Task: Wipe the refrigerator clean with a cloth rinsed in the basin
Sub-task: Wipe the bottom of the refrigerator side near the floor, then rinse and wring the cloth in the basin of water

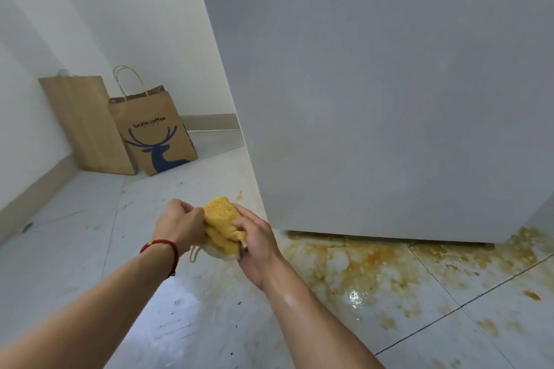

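Head view: left hand (pixel 180 223) and right hand (pixel 254 241) both grip bunched yellow cloth (pixel 220 225), held above floor (pixel 90 249) near refrigerator (pixel 389 99) lower corner. Faint stain low on refrigerator side; wiping looks unfinished. Basin unseen.

**Operator:** How is the lighting?

**Tech:** You have soft, even, fairly bright light. Shadows are faint. Note the glare on the wet floor tiles (pixel 186 302) near you and one bright glint at right (pixel 355 296).

**Operator:** And picture quality?

**Tech:** Expect wide-angle bending: the refrigerator (pixel 389 99) edge and far wall (pixel 135 9) lean. Focus is slightly soft throughout; the near forearms smear at the bottom edge.
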Available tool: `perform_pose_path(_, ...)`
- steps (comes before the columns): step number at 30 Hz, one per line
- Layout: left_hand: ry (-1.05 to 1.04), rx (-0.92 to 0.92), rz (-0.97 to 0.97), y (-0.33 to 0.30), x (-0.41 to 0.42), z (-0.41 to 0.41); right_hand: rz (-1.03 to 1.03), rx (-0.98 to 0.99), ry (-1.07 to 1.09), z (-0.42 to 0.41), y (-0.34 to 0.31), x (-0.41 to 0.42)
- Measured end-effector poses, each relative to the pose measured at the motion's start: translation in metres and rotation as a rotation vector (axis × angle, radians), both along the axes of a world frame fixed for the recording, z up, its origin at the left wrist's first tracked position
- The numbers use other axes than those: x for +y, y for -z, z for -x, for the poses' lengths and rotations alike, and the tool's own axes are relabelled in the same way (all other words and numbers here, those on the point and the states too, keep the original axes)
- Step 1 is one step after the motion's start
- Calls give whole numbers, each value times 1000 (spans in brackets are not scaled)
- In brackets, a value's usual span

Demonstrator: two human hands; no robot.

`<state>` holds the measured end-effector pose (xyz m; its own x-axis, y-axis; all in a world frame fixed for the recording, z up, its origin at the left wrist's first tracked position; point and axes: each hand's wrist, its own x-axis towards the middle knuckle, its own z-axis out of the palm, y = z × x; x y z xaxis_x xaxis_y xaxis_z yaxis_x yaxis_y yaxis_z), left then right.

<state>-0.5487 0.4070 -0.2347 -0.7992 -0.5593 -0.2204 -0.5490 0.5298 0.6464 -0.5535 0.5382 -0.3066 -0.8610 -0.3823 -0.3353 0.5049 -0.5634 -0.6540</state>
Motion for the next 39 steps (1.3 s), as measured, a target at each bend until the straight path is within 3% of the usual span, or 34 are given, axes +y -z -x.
perform_pose_path(4,-195,-20,-497,-17,-11,-14,85,-9,-50,1,-4,8)
perform_pose_path(7,-316,-20,-654,-32,-22,-32,143,-13,-123,2,-4,-10)
perform_pose_path(10,-314,-40,-622,-41,-46,-57,151,-64,-252,-10,-3,-50)
perform_pose_path(17,-407,-61,-241,-79,-118,-188,131,-78,-671,-121,-28,-119)
perform_pose_path(24,-394,-70,-255,-95,-182,-340,327,1,-997,-202,-53,-147)
perform_pose_path(29,-439,101,-183,-95,-232,-427,181,351,-1096,-258,-67,-213)
perform_pose_path(32,-604,275,-275,-111,-281,-486,35,704,-1113,-298,-111,-262)
perform_pose_path(36,-872,623,-509,-124,-351,-575,-125,1079,-992,-356,-169,-352)
perform_pose_path(39,-1012,793,-457,-128,-401,-642,-243,1310,-888,-402,-196,-430)
